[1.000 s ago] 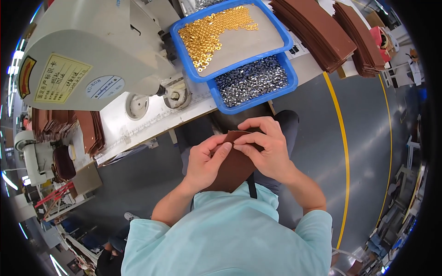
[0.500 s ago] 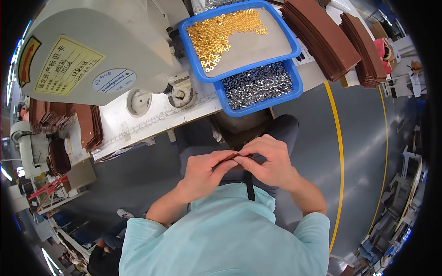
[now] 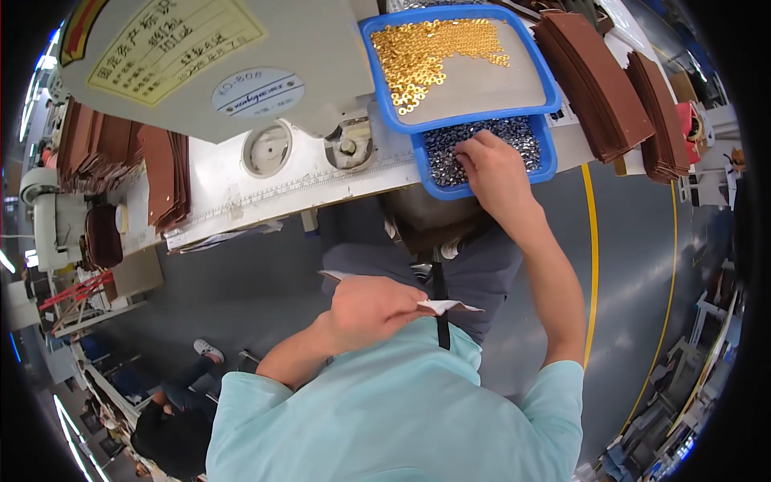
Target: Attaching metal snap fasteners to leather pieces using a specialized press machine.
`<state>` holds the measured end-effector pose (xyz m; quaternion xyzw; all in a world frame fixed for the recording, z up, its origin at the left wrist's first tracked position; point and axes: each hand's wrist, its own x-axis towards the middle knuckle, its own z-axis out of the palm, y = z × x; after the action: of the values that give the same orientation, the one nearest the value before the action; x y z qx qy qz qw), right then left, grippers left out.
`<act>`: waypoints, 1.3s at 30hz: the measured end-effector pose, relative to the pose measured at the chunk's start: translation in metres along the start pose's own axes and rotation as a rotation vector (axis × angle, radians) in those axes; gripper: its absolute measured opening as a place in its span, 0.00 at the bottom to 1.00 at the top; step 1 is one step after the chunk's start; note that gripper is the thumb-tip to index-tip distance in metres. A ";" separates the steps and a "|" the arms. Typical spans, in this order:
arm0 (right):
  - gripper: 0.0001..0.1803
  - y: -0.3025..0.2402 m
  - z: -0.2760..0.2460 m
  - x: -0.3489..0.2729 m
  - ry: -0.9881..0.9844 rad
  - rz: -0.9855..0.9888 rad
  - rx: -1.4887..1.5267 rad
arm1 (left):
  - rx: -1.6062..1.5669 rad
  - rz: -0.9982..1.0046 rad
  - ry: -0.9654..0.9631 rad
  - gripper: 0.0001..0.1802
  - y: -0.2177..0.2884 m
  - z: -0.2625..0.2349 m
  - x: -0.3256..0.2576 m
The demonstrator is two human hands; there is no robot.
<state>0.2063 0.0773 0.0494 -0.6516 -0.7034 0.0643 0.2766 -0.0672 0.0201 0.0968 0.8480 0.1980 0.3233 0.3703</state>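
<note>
Blue trays (image 3: 482,120), gold rings (image 3: 409,68), silver pieces (image 3: 444,161) (lower)

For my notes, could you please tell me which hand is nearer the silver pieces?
Right: the right hand is at the silver pieces; the left hand is away from them, by the lap.

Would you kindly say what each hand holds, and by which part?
Left hand: the brown piece, between its ends. Right hand, at the lower tray: unclear.
</note>
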 end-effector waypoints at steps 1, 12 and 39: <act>0.03 0.000 0.001 0.000 -0.007 -0.004 0.005 | 0.002 -0.009 0.004 0.12 -0.002 0.001 -0.003; 0.04 -0.056 -0.072 -0.051 -0.246 0.281 0.810 | -0.059 0.408 0.102 0.12 -0.009 0.004 0.002; 0.07 -0.069 -0.065 -0.103 -0.903 0.848 1.566 | 0.107 0.509 0.196 0.07 -0.011 0.022 0.000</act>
<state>0.1756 -0.0482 0.1034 -0.3973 -0.2110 0.8450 0.2893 -0.0531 0.0166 0.0773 0.8534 0.0300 0.4757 0.2110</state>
